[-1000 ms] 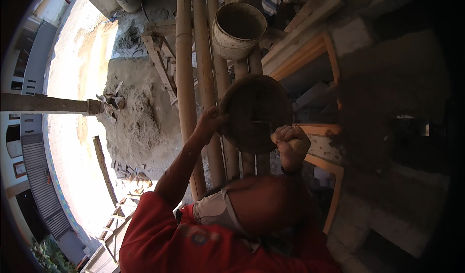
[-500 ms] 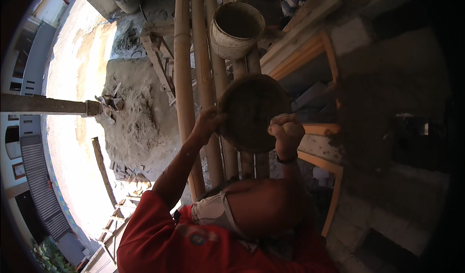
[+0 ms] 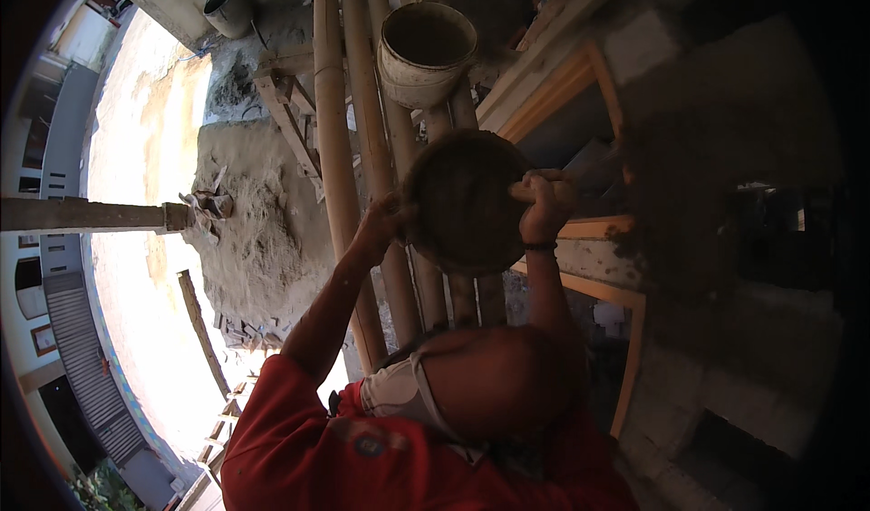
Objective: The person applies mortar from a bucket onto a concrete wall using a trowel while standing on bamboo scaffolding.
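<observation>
My left hand (image 3: 388,221) is closed on the left rim of a dark round basin (image 3: 464,194), which holds dark grey mix and rests on bamboo poles (image 3: 348,239). My right hand (image 3: 544,203) grips the wooden handle (image 3: 524,190) of a tool at the basin's upper right; the tool's working end is too dark to make out. A white, mortar-stained bucket (image 3: 426,54) stands on the poles beyond the basin.
A wooden trestle (image 3: 288,112) stands beside a sand heap (image 3: 249,230) on the left. A concrete post (image 3: 91,214) crosses the left side. Orange wooden frames (image 3: 589,221) and a dark wall lie to the right. A grey bucket (image 3: 231,17) is at the back.
My right hand and the tool handle have moved up along the basin's right side. My left hand stays on the rim. The bucket and basin sit slightly higher and further left in view.
</observation>
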`<state>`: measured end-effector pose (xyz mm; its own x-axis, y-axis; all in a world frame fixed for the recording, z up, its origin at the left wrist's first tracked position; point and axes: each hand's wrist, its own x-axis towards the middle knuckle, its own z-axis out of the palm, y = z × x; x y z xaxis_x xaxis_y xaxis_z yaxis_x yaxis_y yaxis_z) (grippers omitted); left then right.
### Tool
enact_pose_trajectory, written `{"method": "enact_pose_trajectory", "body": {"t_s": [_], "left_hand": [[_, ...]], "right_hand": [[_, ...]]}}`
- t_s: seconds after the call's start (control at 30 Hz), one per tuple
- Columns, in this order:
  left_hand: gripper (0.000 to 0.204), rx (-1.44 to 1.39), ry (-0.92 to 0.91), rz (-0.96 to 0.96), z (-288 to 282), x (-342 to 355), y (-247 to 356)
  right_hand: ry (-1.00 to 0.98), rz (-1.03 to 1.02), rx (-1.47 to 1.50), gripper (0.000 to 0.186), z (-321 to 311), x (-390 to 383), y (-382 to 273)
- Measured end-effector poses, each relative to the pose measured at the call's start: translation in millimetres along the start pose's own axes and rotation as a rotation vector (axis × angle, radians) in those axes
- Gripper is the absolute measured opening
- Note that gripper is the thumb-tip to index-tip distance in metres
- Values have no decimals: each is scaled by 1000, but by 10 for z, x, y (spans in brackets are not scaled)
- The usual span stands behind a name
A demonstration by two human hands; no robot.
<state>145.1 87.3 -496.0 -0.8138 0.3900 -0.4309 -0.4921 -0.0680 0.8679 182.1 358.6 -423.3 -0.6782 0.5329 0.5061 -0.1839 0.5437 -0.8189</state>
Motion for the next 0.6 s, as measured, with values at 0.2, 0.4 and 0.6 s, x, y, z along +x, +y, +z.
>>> {"method": "enact_pose_trajectory", "body": {"t_s": [0.2,0.4,0.6], "left_hand": [[27,32,41,-9,-88,-119,11],[30,143,-7,-27,-137,-115,138],[37,334,134,147,-28,199,68]], "right_hand": [[22,232,599,10,48,-319,-509],[-183,297,554,17,-208,-384,-744],[14,307,283,10,-181,-649,-186]]}}
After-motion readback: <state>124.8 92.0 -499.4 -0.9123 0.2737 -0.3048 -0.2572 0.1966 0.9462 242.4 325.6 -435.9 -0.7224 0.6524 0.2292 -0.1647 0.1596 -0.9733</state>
